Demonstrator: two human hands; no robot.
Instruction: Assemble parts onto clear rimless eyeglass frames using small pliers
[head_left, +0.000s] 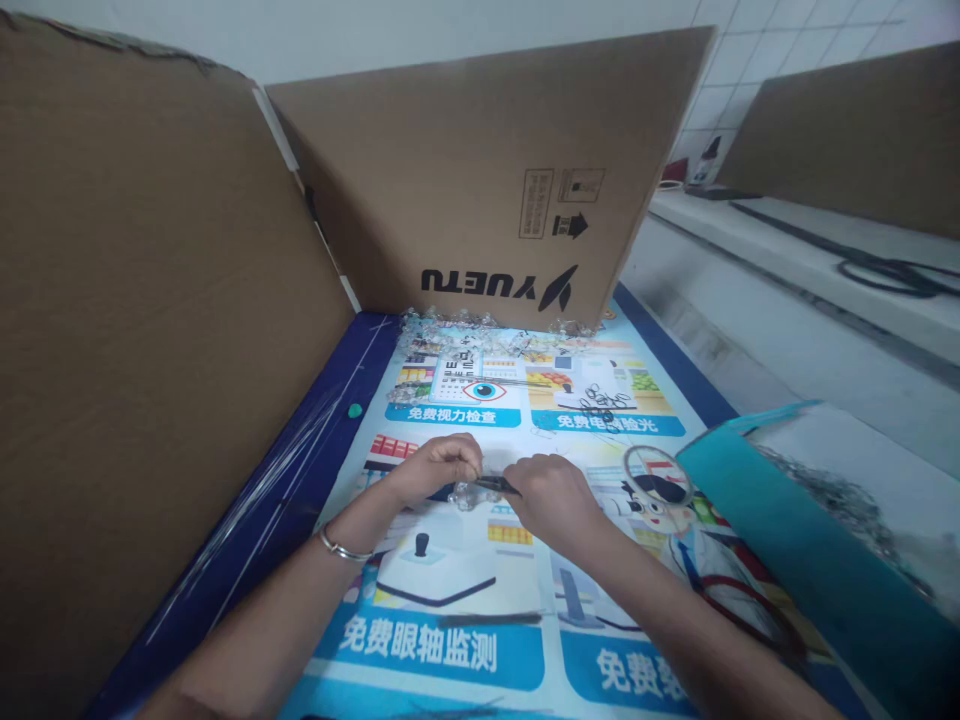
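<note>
My right hand [553, 500] is closed in a fist around a slim dark tool that looks like pliers [496, 484], its tip pointing left. My left hand [442, 468] is closed in a pinch, fingertips at the tip of the tool. Just below the fingertips hangs a small cluster of clear beads [463, 495], seemingly held by the left hand; whatever joins the beads is too small to make out. Both hands are over the middle of a printed blue and white sheet [517, 590]. A bracelet [343, 546] circles the left wrist.
Cardboard panels [450, 180] stand at the back and left. Clear beaded pieces [480, 335] lie along the back panel, and dark wire loops [600, 400] lie before it. At right are a ring [658, 475] and a teal-sided box [817, 540] with tangled thin wire [847, 500].
</note>
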